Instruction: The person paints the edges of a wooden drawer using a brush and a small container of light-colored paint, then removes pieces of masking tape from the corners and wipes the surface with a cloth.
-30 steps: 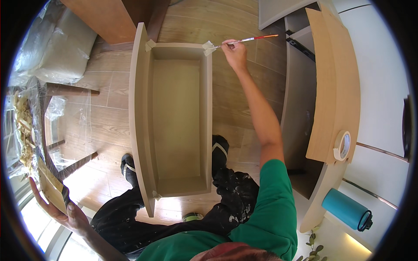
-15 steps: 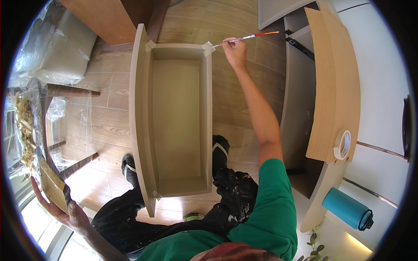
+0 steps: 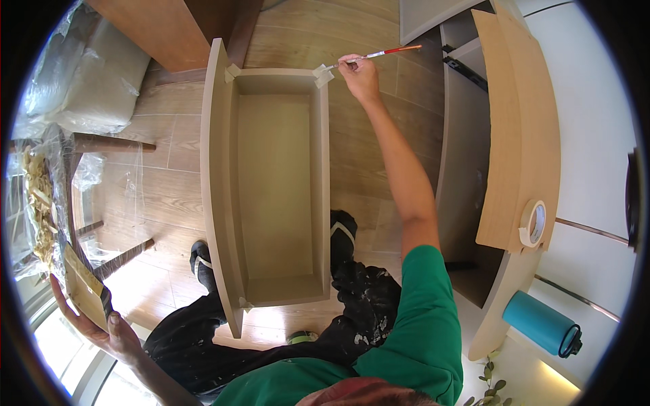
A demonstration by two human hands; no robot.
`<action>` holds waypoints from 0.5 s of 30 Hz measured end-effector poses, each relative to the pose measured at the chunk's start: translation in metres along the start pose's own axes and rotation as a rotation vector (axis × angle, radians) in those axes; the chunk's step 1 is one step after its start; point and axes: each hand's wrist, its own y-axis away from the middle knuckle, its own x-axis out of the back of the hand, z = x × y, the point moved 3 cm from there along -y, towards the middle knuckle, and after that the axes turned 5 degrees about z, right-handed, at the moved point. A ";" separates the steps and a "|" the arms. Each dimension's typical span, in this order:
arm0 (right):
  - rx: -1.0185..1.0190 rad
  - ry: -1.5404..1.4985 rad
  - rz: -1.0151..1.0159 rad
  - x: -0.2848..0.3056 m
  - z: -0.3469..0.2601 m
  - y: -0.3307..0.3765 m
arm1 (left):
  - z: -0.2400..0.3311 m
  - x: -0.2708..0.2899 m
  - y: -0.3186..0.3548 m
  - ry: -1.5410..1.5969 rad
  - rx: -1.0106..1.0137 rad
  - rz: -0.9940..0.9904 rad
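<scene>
A thin paintbrush [image 3: 386,52] with a red-and-white handle is pinched in my right hand [image 3: 361,78]. Its tip points left and meets, or nearly meets, the masking tape [image 3: 323,76] on the far right corner of a beige drawer [image 3: 323,176]. The drawer lies between my feet, its open side facing up and its long front panel [image 3: 211,183] on the left. More tape sits on the panel-side corners. At the lower left, my left hand [image 3: 115,335] is closed around a shallow tan container [image 3: 84,287] with a dark edge; its contents are not clear.
Right of the drawer stands a cabinet carcass [image 3: 467,162] with cardboard [image 3: 518,135] over its edge, a tape roll [image 3: 533,223] on top and a teal bottle [image 3: 542,323] nearby. Left are a plastic-wrapped chair [image 3: 74,196] and a wrapped bundle [image 3: 101,74]. A brown wooden piece [image 3: 156,30] stands beyond.
My right hand and the paintbrush have shifted slightly left, bringing the tip closer over the taped corner. My left hand and the drawer stay almost where they were.
</scene>
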 end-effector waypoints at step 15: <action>0.004 0.057 0.026 0.003 -0.005 0.003 | 0.003 -0.003 -0.002 -0.005 -0.017 0.010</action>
